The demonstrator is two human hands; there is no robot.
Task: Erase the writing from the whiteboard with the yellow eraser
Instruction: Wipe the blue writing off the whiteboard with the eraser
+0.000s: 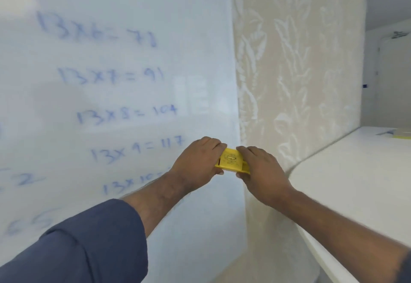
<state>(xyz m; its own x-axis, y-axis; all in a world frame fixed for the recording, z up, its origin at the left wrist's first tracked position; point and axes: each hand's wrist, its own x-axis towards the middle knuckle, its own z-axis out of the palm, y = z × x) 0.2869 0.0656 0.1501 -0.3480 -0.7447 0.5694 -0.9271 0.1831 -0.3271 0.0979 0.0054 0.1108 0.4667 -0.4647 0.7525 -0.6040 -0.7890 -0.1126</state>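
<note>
A yellow eraser (231,161) is held between both hands in front of the whiteboard's right edge. My left hand (196,163) grips its left end and my right hand (261,170) grips its right end. The whiteboard (195,38) fills the left of the view and carries blue handwritten multiplication lines (124,113), from 13x6=78 at the top down to a line partly hidden behind my left forearm. More blue figures (26,180) show at the far left. Whether the eraser touches the board cannot be told.
Cream wallpaper with a leaf pattern (300,71) stands right of the board. A white counter (355,182) runs along the right side, with a yellow object (402,133) and a pen-like item at its far end. A white door shows at the far right.
</note>
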